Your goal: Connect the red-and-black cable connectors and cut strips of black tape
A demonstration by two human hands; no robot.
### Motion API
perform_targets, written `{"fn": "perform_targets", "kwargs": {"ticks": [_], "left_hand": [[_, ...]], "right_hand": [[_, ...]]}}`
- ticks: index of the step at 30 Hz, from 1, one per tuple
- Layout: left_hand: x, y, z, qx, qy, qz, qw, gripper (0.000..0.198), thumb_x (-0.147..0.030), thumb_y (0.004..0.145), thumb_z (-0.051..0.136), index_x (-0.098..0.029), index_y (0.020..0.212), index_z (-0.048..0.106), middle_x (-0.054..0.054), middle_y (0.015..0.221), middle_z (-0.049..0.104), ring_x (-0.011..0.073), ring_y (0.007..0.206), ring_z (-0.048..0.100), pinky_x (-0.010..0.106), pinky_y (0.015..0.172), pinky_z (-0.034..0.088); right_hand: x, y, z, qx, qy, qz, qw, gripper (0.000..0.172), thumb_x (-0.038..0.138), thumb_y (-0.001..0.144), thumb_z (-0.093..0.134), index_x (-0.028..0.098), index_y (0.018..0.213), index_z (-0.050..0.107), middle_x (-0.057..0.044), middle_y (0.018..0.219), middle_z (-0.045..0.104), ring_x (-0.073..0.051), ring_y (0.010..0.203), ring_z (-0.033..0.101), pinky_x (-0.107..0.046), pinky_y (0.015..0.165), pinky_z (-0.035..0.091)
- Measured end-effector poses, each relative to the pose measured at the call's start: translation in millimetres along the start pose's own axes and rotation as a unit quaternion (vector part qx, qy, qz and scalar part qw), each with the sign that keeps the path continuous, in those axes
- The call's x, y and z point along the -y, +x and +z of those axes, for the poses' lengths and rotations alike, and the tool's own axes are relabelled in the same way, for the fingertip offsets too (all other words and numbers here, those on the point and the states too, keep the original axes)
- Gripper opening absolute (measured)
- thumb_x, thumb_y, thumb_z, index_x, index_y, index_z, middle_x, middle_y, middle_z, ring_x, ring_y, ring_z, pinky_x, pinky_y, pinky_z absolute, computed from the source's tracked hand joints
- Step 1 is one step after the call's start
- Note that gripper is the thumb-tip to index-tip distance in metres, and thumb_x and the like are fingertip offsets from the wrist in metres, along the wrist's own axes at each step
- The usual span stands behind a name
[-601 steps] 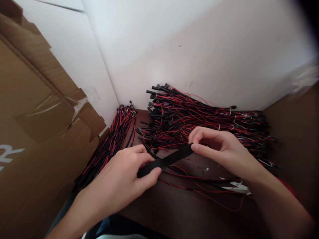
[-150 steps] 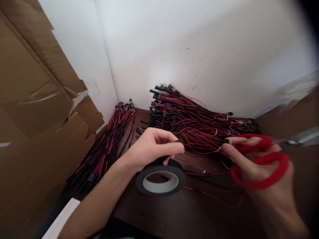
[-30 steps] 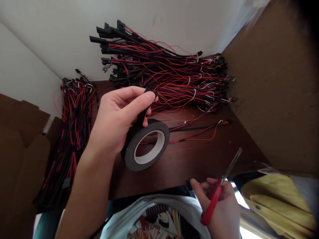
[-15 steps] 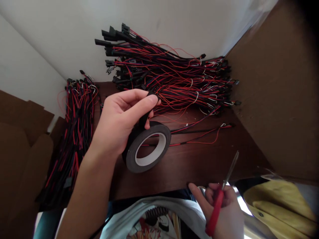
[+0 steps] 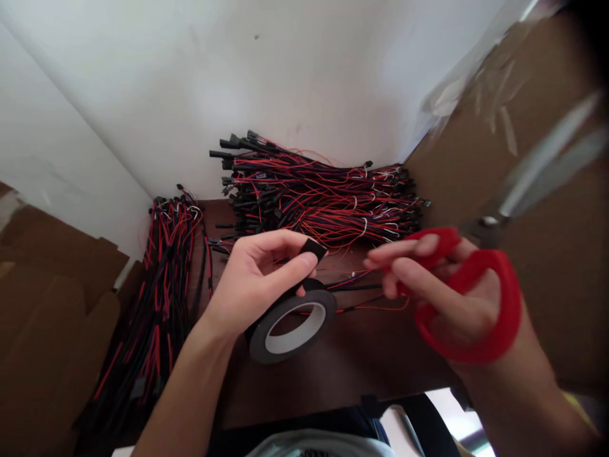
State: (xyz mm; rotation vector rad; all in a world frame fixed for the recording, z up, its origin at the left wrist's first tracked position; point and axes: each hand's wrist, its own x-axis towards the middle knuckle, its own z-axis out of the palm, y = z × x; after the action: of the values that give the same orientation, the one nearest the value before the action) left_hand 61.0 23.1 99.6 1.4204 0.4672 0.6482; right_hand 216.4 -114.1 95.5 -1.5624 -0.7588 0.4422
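Note:
Between thumb and fingers, my left hand [image 5: 266,279] pinches the loose end of a black tape roll [image 5: 259,346], which hangs below the hand with its white core facing me. Red-handled scissors [image 5: 509,304] hang on my right hand [image 5: 447,292], with fingers through the loops. Their blurred blades point up and right, away from the tape, and look slightly apart. The thumb and fingertips of this hand reach toward the tape end without touching it.
Bundles of red and black wires [image 5: 314,197] with connectors lie against the white wall [image 5: 285,76]. Another bundle [image 5: 166,273] lies at left on the dark brown table [image 5: 352,362]. Cardboard [image 5: 42,304] stands at left, and a cardboard panel [image 5: 476,158] at right.
My right hand has risen from the table's front edge toward the tape, and the scissors now point up and right. The view has tilted up. My left hand still pinches the tape end.

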Motion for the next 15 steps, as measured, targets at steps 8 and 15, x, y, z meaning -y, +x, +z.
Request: {"fn": "perform_targets", "kwargs": {"ticks": [8,15], "left_hand": [[-1,-1,1.7,0.02,-0.026,-0.014,0.999,0.011,-0.023,0.07,0.079,-0.015,0.074,0.072,-0.001,0.068,0.063,0.0068,0.053,0.052,0.017,0.05,0.048],[1,0,3.8,0.005,-0.048,-0.08,0.996,0.018,-0.025,0.067,0.081,-0.016,0.082,0.076,-0.001,0.064,0.066,0.0078,0.051,0.055,0.019,0.05,0.045]], "right_hand": [[45,17,46,0.117,-0.016,-0.08,0.99,0.025,0.028,0.068,0.08,0.02,0.075,0.057,0.002,0.074,0.069,-0.012,0.065,0.064,-0.023,0.059,0.053],[40,22,48,0.137,-0.017,-0.1,0.985,0.027,0.028,0.071,0.076,0.021,0.075,0.051,0.002,0.072,0.067,-0.012,0.062,0.061,-0.024,0.058,0.051]]}}
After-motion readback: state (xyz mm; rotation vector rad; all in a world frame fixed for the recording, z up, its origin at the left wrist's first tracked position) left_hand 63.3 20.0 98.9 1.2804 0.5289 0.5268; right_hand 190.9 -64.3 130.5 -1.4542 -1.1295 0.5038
